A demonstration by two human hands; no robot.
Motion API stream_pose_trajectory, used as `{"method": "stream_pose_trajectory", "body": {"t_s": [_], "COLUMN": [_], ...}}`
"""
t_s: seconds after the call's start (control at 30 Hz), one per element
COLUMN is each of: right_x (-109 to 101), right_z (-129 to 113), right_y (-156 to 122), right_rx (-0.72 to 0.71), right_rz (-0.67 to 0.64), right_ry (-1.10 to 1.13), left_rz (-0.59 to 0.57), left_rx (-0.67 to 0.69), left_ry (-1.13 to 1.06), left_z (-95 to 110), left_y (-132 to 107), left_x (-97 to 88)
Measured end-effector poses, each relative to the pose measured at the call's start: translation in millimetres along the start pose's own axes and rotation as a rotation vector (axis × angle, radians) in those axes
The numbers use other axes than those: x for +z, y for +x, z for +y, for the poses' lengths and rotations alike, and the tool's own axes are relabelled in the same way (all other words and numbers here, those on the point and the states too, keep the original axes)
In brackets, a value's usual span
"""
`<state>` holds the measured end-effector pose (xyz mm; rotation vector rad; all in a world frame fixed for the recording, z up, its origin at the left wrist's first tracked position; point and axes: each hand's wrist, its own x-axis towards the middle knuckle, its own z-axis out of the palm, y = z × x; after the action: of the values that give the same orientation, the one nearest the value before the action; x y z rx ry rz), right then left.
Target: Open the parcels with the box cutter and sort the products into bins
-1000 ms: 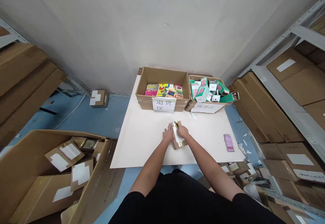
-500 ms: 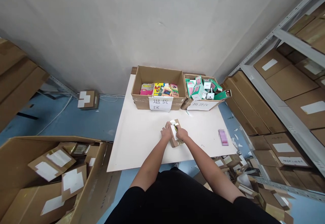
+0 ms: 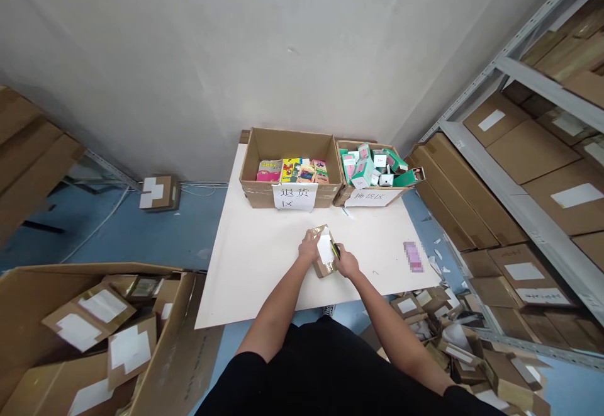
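Observation:
A small brown cardboard box point(image 3: 324, 269) with a white label and shiny tape lies on the white table point(image 3: 255, 277) in front of me. My left hand point(image 3: 309, 247) is closed around the box's left edge and steadies it. In my right hand point(image 3: 348, 261) is a yellow-and-black utility knife point(image 3: 335, 250), its front end over the right edge of the box. Too small to make out is whether the blade touches the cardboard.
Behind, an open carton point(image 3: 255, 197) holds colourful booklets; another carton point(image 3: 340, 197) holds green-and-white boxes. A pixelated purple item point(image 3: 413, 257) lies at right. Parcels fill a large carton point(image 3: 174, 315) at left. Discarded boxes point(image 3: 472, 353) litter the floor beside a loaded shelf point(image 3: 542, 227).
My right hand has drawn the knife off the label's middle to the box's right edge. The left hand still holds the box. The whole view has shifted slightly.

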<state>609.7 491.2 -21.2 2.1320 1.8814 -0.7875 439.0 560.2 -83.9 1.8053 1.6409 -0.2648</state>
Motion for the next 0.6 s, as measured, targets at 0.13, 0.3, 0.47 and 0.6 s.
{"method": "stream_pose_trajectory", "body": {"t_s": [0.13, 0.3, 0.47, 0.6], "right_x": [-7.2, -18.4, -21.2, -19.2], "right_z": [16.8, -9.2, -45.2, -55.1], "right_y": [0.8, 32.7, 65.2, 73.6], "right_rx": [0.055, -0.103, -0.162, -0.141], "right_rz": [0.145, 0.081, -0.009, -0.036], "right_ry": [0.084, 0.096, 0.027, -0.044], "left_rz": [0.007, 0.021, 0.044, 0.044], "left_rx": [0.033, 0.034, 0.018, -0.004], "left_ry": [-0.058, -0.092, -0.110, -0.107], "left_z": [-5.9, -13.5, -16.5, -14.3], "left_y": [-3.0, -9.2, -15.1, -17.1], "left_x": [1.7, 5.1, 9.5, 12.3]}}
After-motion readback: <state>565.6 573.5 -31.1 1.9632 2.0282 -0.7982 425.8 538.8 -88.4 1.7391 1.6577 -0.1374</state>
